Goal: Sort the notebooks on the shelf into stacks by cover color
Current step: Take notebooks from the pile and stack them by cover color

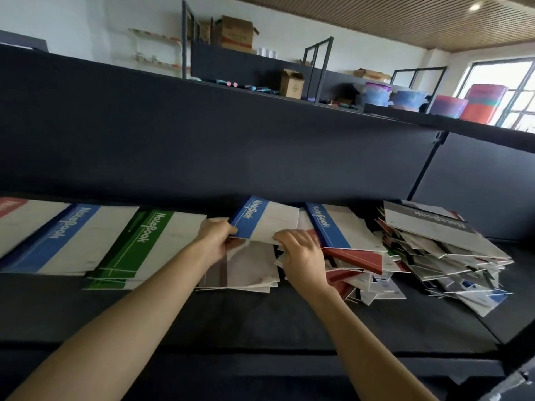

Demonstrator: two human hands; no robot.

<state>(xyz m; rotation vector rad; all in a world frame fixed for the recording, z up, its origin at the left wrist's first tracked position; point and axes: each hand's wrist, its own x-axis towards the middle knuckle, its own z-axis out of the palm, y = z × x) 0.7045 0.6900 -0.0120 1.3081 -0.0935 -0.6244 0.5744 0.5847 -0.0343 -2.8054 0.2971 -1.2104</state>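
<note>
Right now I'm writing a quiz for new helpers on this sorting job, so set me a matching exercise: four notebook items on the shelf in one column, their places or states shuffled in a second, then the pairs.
Things
1. middle blue-banded white notebook
2. green-banded notebook stack
3. grey-banded notebook
4. red-covered notebook

Places or states
A. tops the messy heap at far right
B. gripped at its corner by the left hand
C. lies tilted just right of the right hand
D. sits between the blue-banded stack and the left hand

Pairs: 1-B, 2-D, 3-A, 4-C
</note>
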